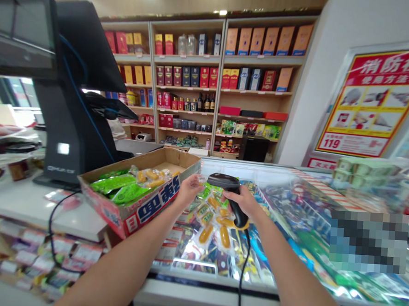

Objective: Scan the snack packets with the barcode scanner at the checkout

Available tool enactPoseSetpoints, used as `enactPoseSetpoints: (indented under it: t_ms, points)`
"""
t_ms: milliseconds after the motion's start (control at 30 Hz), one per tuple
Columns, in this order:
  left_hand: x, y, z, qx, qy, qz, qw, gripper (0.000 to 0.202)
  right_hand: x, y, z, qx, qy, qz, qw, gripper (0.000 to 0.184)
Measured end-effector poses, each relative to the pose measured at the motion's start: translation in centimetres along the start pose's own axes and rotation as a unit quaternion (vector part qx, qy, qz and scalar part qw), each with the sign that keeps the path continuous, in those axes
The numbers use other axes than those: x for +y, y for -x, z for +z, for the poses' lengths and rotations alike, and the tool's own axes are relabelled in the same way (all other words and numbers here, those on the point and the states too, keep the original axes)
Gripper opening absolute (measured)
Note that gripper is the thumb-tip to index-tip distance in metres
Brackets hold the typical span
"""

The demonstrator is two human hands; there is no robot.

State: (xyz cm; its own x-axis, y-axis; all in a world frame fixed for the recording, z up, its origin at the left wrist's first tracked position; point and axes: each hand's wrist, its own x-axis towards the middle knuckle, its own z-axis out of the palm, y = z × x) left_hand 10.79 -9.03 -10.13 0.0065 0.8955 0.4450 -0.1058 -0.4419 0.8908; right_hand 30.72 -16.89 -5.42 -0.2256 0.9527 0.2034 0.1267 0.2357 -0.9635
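A black barcode scanner (238, 201) is gripped by my right hand (247, 202), its head pointing left and its cord hanging down over the freezer's front. My left hand (189, 190) is closed beside the cardboard box, just left of the scanner's head. Something small and pale shows at its fingertips, too blurred to name. Below the scanner, several clear-wrapped yellow-brown sausages (205, 234) lie loose on the glass freezer top (194, 264). The open cardboard box (117, 218) holds green packets (130, 192) and more wrapped sausages (151, 175).
A black checkout terminal (78, 117) stands on the white counter (38, 210) at left. Stacked pale green cartons (357, 174) sit at right beyond the freezer. Shelves (187, 57) of boxed goods line the back. A dangling cable (51, 227) loops off the counter.
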Motion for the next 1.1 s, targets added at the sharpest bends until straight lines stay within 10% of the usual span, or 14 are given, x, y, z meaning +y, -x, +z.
enactPoseSetpoints:
  t_ms: [800, 1100]
  points:
    - [0.3, -0.2, -0.1, 0.027, -0.082, 0.029, 0.996, 0.036, 0.9, -0.4, 0.3, 0.020, -0.032, 0.023, 0.999, 0.027]
    - [9.5, -1.6, -4.8, 0.203, -0.334, 0.130, 0.911, 0.035, -4.0, -3.2, 3.4, -0.007, -0.003, 0.005, 1.000, 0.027]
